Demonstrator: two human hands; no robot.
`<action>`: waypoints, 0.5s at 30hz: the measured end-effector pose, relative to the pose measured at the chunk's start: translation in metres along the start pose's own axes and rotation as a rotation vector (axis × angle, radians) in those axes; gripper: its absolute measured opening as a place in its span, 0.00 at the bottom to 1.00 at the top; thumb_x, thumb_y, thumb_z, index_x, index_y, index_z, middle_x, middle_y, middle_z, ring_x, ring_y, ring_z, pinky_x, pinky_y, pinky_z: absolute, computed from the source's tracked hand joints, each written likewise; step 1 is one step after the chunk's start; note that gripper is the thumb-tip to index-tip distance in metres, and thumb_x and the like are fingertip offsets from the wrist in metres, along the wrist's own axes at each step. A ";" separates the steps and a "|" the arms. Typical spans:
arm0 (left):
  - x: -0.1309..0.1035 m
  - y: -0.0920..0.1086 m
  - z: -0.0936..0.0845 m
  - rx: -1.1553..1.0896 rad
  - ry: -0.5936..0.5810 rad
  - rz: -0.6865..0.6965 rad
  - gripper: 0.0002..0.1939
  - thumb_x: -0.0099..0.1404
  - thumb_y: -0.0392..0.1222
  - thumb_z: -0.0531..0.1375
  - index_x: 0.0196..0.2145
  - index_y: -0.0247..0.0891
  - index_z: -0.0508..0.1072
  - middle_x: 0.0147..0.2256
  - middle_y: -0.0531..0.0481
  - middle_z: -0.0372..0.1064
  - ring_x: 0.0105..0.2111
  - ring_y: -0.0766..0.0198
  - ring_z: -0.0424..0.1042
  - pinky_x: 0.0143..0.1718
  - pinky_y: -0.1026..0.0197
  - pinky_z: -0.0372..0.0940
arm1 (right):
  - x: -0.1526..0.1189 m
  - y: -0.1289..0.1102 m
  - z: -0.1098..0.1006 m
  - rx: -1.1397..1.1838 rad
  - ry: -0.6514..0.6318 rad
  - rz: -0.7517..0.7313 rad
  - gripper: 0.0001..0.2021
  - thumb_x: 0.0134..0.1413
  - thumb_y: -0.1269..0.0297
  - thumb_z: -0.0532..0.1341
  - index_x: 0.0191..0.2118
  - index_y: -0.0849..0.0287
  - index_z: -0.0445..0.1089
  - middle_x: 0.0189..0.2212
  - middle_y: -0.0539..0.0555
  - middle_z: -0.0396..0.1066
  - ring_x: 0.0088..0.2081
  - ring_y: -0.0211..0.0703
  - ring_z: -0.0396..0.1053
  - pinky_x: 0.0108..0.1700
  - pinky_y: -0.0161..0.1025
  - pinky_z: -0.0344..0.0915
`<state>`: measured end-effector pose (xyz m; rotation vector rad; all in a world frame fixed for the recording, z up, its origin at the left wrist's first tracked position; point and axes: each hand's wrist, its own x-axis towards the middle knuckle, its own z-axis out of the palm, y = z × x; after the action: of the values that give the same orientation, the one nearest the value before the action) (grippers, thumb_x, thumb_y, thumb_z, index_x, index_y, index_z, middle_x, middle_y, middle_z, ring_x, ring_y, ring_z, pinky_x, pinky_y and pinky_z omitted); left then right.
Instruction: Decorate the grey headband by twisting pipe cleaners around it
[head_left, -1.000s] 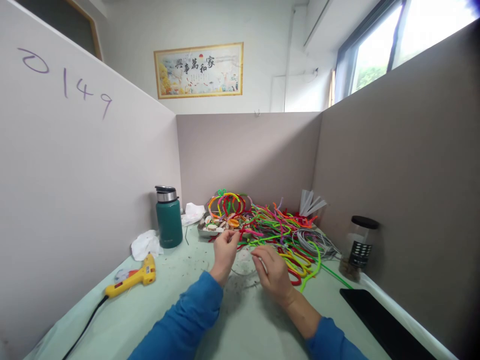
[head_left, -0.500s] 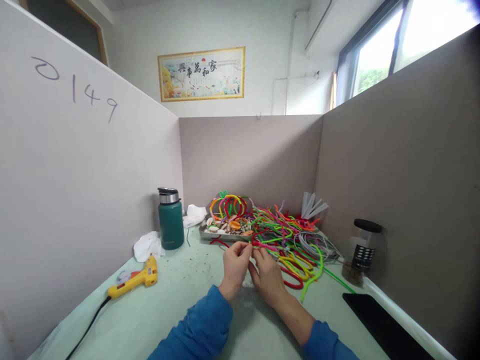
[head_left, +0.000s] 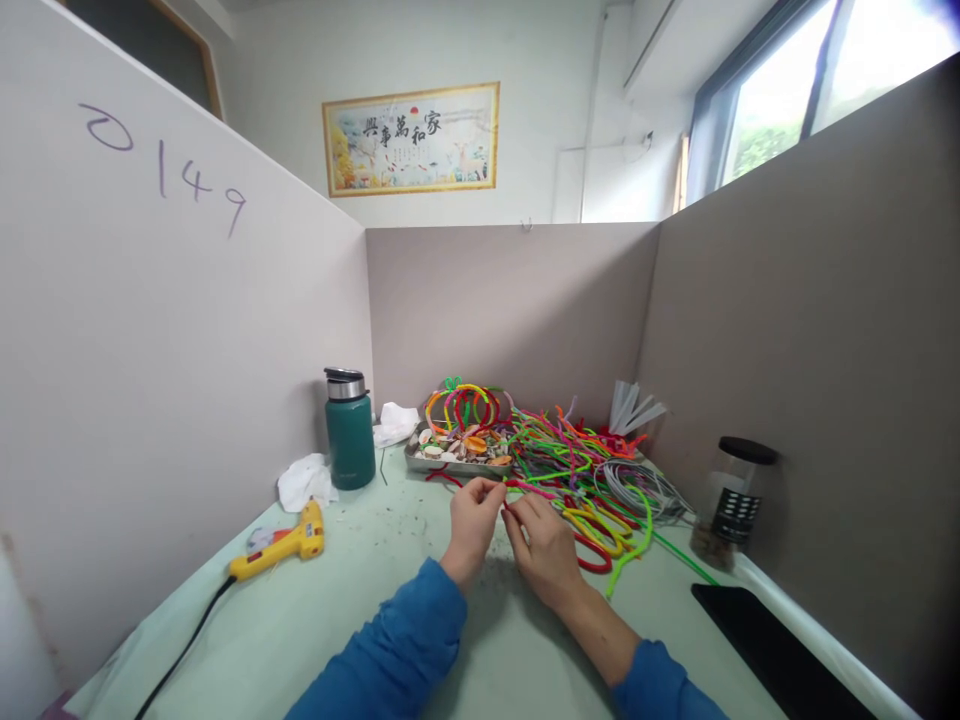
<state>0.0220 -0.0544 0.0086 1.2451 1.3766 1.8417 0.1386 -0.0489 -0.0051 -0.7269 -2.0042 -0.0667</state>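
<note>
My left hand (head_left: 474, 520) is closed in a pinch at the middle of the table, just in front of a metal tray (head_left: 457, 467) of shells. Close beside it on the right, my right hand (head_left: 541, 545) also pinches, with a bit of dark red at its fingertips. The small item between the hands is mostly hidden by the fingers. Behind and right of them lies a tangled pile of coloured pipe cleaners (head_left: 555, 450). A dark red strand (head_left: 444, 477) lies at the tray's front edge.
A yellow glue gun (head_left: 281, 547) with a black cord lies left, near crumpled tissue (head_left: 306, 482) and a green bottle (head_left: 350, 430). On the right are a black-lidded jar (head_left: 733, 500) and a black flat item (head_left: 772, 645). Partitions surround the table.
The view has shifted slightly, moving the scene a little to the right. My fingertips have parted slightly, and dark red now shows at the right ones.
</note>
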 end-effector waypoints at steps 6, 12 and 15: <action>-0.001 0.008 -0.001 -0.065 -0.033 -0.077 0.13 0.48 0.49 0.60 0.21 0.35 0.69 0.11 0.58 0.55 0.15 0.71 0.57 0.16 0.68 0.50 | -0.001 0.005 0.001 0.069 0.024 0.065 0.10 0.60 0.66 0.49 0.33 0.58 0.65 0.28 0.53 0.67 0.32 0.42 0.65 0.34 0.37 0.59; -0.002 0.007 -0.001 -0.059 -0.052 -0.085 0.11 0.49 0.47 0.60 0.22 0.35 0.70 0.12 0.58 0.56 0.15 0.71 0.57 0.17 0.68 0.51 | -0.002 0.003 -0.001 0.027 -0.004 0.061 0.11 0.59 0.65 0.49 0.29 0.58 0.64 0.24 0.52 0.66 0.28 0.42 0.65 0.31 0.36 0.56; -0.001 0.006 -0.001 -0.056 -0.049 -0.088 0.10 0.49 0.47 0.60 0.22 0.36 0.70 0.11 0.59 0.55 0.15 0.71 0.57 0.17 0.68 0.51 | -0.002 0.000 -0.001 0.043 -0.019 0.027 0.10 0.59 0.66 0.49 0.29 0.58 0.64 0.24 0.52 0.66 0.28 0.42 0.65 0.31 0.36 0.56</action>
<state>0.0220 -0.0581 0.0135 1.1747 1.3230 1.7663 0.1407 -0.0502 -0.0063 -0.7295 -2.0077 -0.0011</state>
